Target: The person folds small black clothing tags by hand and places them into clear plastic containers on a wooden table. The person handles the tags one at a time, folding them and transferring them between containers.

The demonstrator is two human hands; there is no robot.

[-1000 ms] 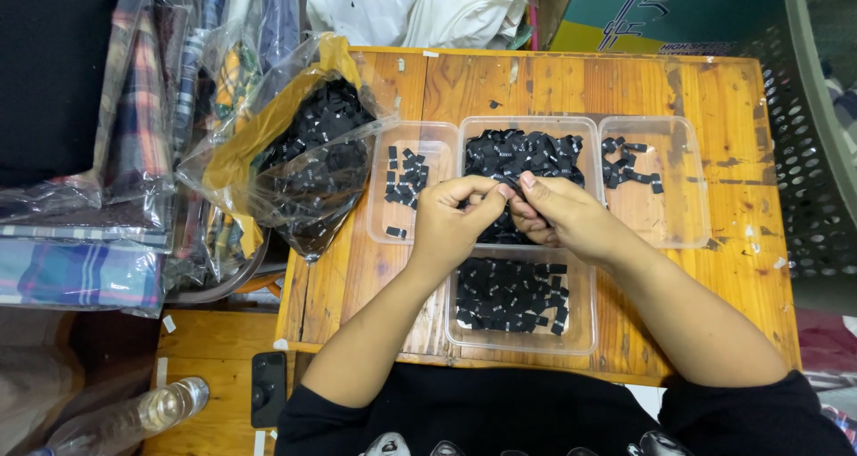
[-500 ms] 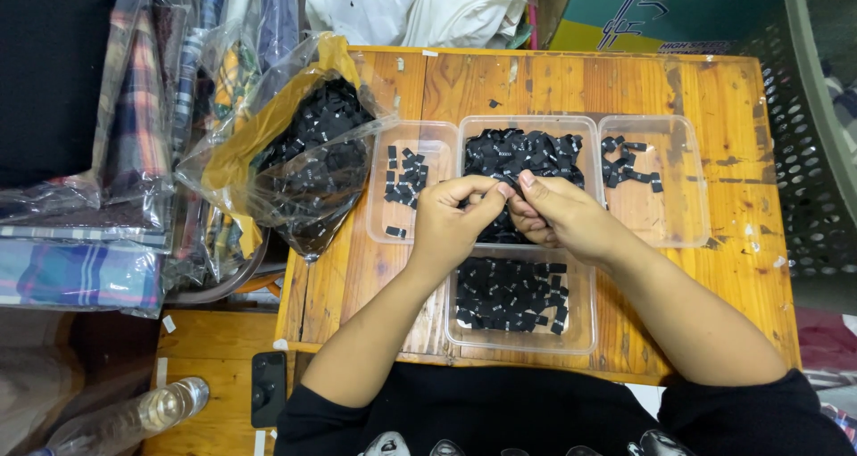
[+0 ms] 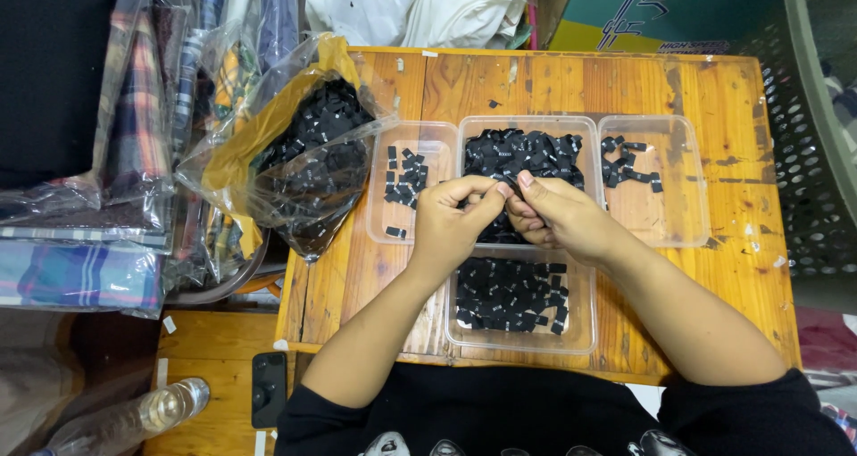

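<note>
Nothing has shifted: your left hand (image 3: 451, 219) and right hand (image 3: 558, 217) stay pinched together on one small black fabric label (image 3: 509, 181), above the heaped clear plastic middle tray (image 3: 525, 128). Step in hand looks like separating; next calls for a clean peel.

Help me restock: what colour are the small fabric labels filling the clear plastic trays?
Black small fabric labels, clearest in the head view.

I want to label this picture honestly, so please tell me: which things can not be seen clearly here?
- Head view: what the left hand and right hand pinch between them is covered by the fingers.
- The small black pieces in the near tray are too small to identify.
- The middle tray is partly covered by both hands.
- The clear bottle is cut off by the bottom edge.
</note>
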